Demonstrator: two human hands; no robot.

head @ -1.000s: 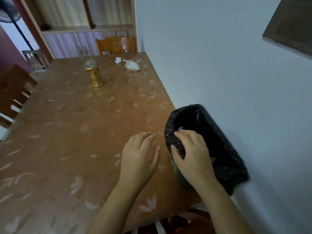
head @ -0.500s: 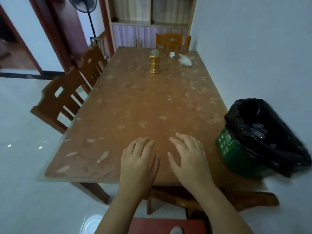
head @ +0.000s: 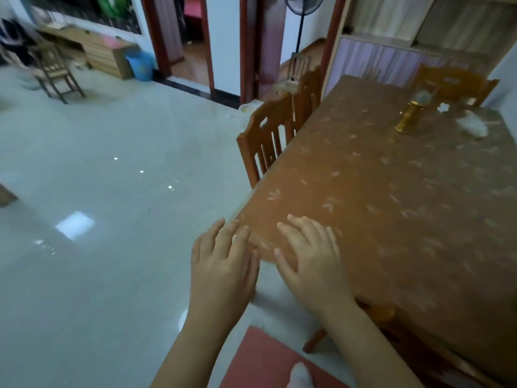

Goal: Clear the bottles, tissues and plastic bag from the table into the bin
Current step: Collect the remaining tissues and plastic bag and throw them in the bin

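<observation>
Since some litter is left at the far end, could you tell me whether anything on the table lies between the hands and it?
Nothing visible does. Both hands, left and right, are empty at the near corner; bare tabletop runs to the plastic bag and tissue. The gold ornament stands left of them.

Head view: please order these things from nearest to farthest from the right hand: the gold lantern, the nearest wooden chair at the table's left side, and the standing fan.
From the right hand, on the table's near corner:
1. Wooden chair, pushed in at the table's left edge.
2. Gold lantern, upright near the table's far end.
3. Standing fan, on the floor behind the chairs, by the doorway.
</observation>
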